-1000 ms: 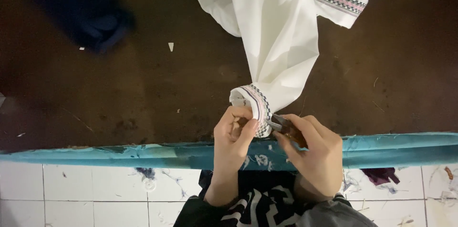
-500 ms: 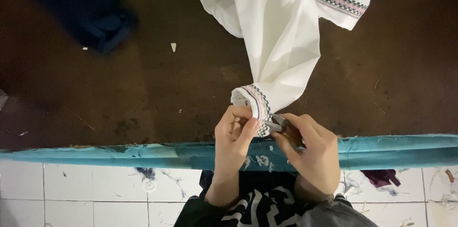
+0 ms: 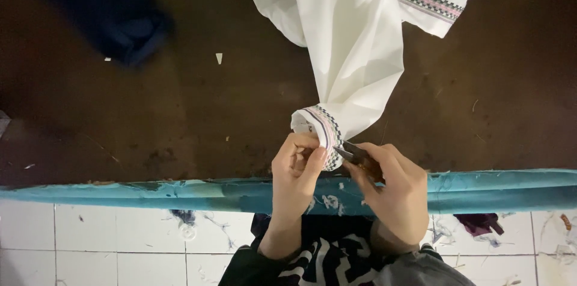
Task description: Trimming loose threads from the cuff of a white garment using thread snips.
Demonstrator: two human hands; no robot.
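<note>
A white garment (image 3: 354,39) with patterned woven trim lies on a dark brown table (image 3: 180,118). Its sleeve runs down toward me and ends in a trimmed cuff (image 3: 321,127). My left hand (image 3: 297,175) pinches that cuff between thumb and fingers, just above the table's front edge. My right hand (image 3: 393,193) grips small dark thread snips (image 3: 354,154), and their pointed tip touches the cuff's trim beside my left fingers.
A worn teal strip (image 3: 150,193) edges the table's near side. Below it is white tiled floor (image 3: 90,244) with thread scraps and a dark red cloth scrap (image 3: 478,223). A dark blue cloth (image 3: 120,21) lies at the table's far left. A small white fleck (image 3: 219,57) sits mid-table.
Both hands stay at the cuff; the snips' tip has shifted slightly along the trim. The garment has barely moved.
</note>
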